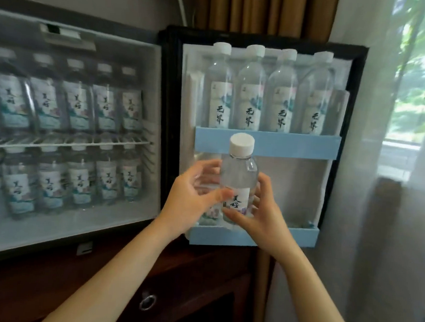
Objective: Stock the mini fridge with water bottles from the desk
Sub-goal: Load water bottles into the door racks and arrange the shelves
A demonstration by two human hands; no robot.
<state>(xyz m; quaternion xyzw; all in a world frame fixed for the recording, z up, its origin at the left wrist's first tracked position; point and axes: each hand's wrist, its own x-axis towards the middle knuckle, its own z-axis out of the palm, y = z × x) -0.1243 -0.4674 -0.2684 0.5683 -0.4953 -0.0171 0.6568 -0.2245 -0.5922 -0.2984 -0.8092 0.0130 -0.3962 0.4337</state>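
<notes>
Two bare hands grasp one small water bottle (239,170) upright in front of the open fridge door (354,95), its base just above the blue rail of the lower door shelf (289,237). The left hand (192,197) curls round the bottle's left side with the thumb on the label. The right hand (263,213) wraps it from the right. Another bottle (209,213), mostly hidden behind the left hand, appears to stand in that shelf. Four taller bottles (250,93) fill the upper door shelf (294,144). Inside the mini fridge (65,226), rows of bottles (78,103) stand above and below a wire rack (65,145). A dark wooden cabinet (187,271) sits beneath.
</notes>
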